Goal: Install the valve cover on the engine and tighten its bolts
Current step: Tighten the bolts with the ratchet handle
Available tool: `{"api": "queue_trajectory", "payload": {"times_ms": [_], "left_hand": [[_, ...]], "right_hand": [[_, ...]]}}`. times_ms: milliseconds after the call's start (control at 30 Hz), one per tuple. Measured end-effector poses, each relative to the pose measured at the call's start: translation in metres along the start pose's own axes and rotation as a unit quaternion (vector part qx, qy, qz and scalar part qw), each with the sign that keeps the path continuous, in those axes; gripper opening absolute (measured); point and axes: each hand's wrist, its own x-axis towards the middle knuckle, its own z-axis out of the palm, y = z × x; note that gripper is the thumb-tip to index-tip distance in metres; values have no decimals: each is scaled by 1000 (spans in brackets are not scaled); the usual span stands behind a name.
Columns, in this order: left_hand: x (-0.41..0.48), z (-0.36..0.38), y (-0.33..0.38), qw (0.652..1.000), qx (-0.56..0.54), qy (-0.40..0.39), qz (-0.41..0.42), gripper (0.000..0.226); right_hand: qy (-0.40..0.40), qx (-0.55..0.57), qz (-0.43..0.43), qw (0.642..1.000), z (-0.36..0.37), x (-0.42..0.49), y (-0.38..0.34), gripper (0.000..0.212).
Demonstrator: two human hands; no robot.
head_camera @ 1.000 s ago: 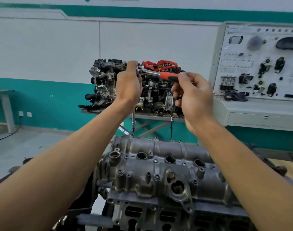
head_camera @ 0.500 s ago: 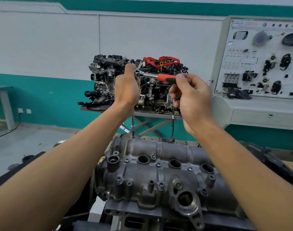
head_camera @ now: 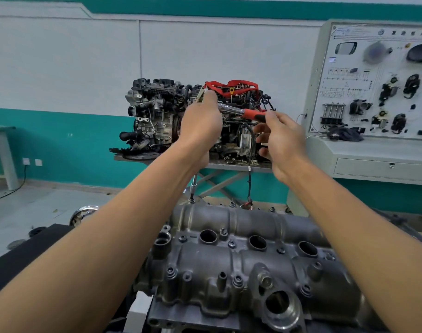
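The valve cover [head_camera: 253, 222] sits at six o'clock. At twelve, the left hand [head_camera: 201, 126] is curled round the head of the ratchet [head_camera: 231, 108]. Its extension bar [head_camera: 193, 186] drops onto a bolt [head_camera: 190, 201] at the cover's eleven o'clock corner. The right hand [head_camera: 284, 140] touches the red handle, fingers loose; whether it grips, I cannot tell.

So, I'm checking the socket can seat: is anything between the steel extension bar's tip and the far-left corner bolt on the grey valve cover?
Nothing visible does. The steel extension bar runs down from the left hand to the small dark bolt at the far-left corner of the grey cast-metal valve cover, tip on the bolt.
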Motion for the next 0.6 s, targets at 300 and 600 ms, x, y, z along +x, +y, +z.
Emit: {"api": "queue_trajectory", "payload": {"times_ms": [300,600], "left_hand": [[17,11,-16,988,-102,-84,75,60],[16,-14,-14,984,-89,-150,16,58]], "right_hand": [[53,-157,-406,899,34,-72,-32,36],[-24,29,72,997,19,27,9,32]]}}
